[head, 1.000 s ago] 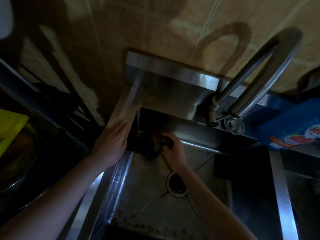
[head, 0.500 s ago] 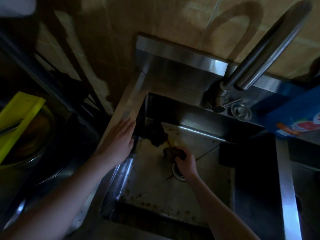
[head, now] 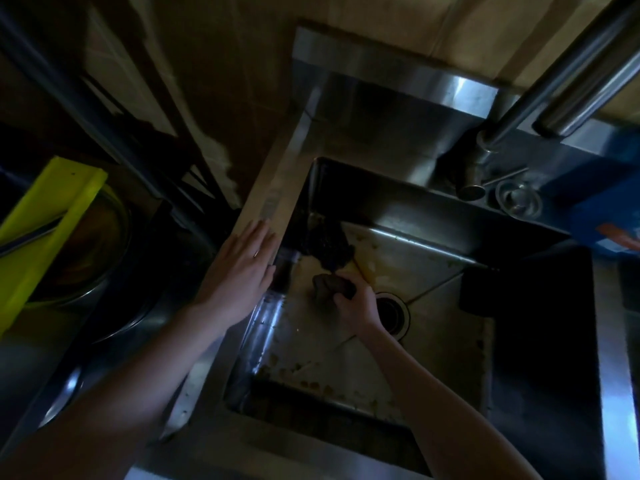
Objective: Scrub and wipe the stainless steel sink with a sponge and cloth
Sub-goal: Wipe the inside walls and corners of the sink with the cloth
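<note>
Beside the drain (head: 391, 313), our right hand (head: 356, 304) grips a dark, lumpy sponge (head: 327, 284); our left hand (head: 239, 271) rests flat on the stained sink (head: 273, 195) rim.

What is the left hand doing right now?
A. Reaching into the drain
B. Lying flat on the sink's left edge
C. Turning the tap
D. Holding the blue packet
B: the left hand rests with straight fingers on the sink rim, while the right hand grips the sponge down in the basin.
</note>
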A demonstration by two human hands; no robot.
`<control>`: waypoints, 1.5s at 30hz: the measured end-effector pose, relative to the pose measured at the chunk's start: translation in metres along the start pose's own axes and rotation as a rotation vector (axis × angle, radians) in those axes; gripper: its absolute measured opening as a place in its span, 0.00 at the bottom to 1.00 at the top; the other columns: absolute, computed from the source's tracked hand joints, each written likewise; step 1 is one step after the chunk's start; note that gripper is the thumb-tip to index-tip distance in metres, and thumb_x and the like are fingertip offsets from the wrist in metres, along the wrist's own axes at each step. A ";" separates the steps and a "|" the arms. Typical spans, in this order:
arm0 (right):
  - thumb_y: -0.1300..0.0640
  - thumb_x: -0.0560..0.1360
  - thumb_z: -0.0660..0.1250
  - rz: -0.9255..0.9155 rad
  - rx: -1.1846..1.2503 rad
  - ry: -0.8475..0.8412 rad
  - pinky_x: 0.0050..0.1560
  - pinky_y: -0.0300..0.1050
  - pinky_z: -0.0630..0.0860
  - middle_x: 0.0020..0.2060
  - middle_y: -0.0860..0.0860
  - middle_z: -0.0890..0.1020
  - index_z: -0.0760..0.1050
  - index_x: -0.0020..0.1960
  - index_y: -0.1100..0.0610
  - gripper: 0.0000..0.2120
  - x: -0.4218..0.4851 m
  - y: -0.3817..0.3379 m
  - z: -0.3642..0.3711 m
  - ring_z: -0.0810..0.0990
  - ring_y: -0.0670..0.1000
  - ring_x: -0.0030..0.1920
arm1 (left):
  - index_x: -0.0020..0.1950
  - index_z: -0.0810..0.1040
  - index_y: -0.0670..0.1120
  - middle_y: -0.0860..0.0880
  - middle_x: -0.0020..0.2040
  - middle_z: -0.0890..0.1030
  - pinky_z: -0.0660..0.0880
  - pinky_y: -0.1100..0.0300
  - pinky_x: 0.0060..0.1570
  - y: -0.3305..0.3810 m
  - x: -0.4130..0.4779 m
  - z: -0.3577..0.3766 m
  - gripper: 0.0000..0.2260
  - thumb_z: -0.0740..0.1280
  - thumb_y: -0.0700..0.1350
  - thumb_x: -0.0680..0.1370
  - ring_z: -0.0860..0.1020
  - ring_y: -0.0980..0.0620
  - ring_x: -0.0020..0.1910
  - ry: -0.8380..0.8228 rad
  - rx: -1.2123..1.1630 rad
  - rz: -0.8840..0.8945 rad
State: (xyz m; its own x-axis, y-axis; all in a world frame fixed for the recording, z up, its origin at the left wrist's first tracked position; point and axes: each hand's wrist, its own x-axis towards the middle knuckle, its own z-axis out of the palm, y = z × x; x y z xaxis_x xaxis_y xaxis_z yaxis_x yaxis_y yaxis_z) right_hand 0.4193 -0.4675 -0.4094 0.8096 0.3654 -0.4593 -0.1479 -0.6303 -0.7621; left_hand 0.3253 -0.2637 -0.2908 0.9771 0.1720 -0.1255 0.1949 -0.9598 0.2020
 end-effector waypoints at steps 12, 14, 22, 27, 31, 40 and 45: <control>0.61 0.72 0.70 0.136 0.054 0.061 0.47 0.37 0.68 0.54 0.54 0.79 0.69 0.61 0.57 0.20 0.049 -0.013 0.072 0.75 0.49 0.52 | 0.73 0.64 0.44 0.47 0.75 0.62 0.52 0.53 0.74 -0.014 0.004 0.004 0.24 0.63 0.47 0.78 0.52 0.50 0.75 0.020 -0.206 0.027; 0.60 0.72 0.70 0.190 0.123 0.142 0.47 0.38 0.69 0.51 0.53 0.78 0.69 0.58 0.58 0.17 0.056 -0.019 0.082 0.76 0.50 0.51 | 0.74 0.62 0.46 0.49 0.76 0.59 0.49 0.55 0.73 -0.015 0.005 0.004 0.24 0.62 0.48 0.78 0.50 0.52 0.75 0.004 -0.215 0.028; 0.59 0.75 0.67 0.147 0.175 0.246 0.49 0.34 0.69 0.54 0.54 0.81 0.75 0.61 0.59 0.16 0.059 -0.035 0.111 0.78 0.50 0.55 | 0.75 0.58 0.48 0.51 0.77 0.55 0.46 0.57 0.74 -0.018 0.005 0.005 0.24 0.59 0.50 0.80 0.46 0.53 0.76 -0.017 -0.220 0.044; 0.62 0.74 0.66 0.070 -0.002 -0.015 0.46 0.43 0.76 0.52 0.54 0.82 0.76 0.60 0.56 0.15 0.022 -0.022 0.107 0.81 0.53 0.49 | 0.75 0.58 0.48 0.50 0.77 0.56 0.47 0.55 0.74 -0.020 0.004 0.004 0.24 0.59 0.49 0.80 0.47 0.52 0.76 -0.034 -0.223 0.060; 0.62 0.69 0.69 0.153 -0.076 -0.181 0.44 0.41 0.75 0.47 0.55 0.84 0.81 0.51 0.59 0.11 -0.017 -0.013 0.106 0.81 0.51 0.44 | 0.74 0.59 0.47 0.49 0.76 0.56 0.48 0.53 0.75 -0.019 0.004 0.003 0.24 0.59 0.49 0.79 0.48 0.50 0.76 -0.045 -0.232 0.058; 0.67 0.67 0.75 0.302 0.410 -0.113 0.35 0.30 0.77 0.38 0.51 0.84 0.82 0.50 0.66 0.12 -0.064 -0.038 0.090 0.78 0.37 0.29 | 0.74 0.62 0.45 0.48 0.76 0.58 0.51 0.51 0.74 -0.018 0.005 0.001 0.23 0.60 0.48 0.79 0.49 0.49 0.76 -0.053 -0.239 0.047; 0.64 0.69 0.74 0.221 0.519 0.045 0.42 0.47 0.80 0.37 0.54 0.85 0.84 0.43 0.56 0.05 -0.042 -0.075 0.072 0.82 0.49 0.37 | 0.75 0.59 0.47 0.49 0.77 0.56 0.48 0.54 0.74 -0.019 0.005 0.002 0.24 0.59 0.49 0.80 0.48 0.50 0.76 -0.060 -0.219 0.053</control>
State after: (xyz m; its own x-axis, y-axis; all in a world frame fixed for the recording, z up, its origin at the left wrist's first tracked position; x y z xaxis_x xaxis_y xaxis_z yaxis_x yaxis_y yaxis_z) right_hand 0.3557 -0.3861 -0.3659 0.7495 0.2257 -0.6223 -0.5675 -0.2650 -0.7796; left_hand 0.3265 -0.2453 -0.2974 0.9808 0.1029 -0.1658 0.1641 -0.8949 0.4150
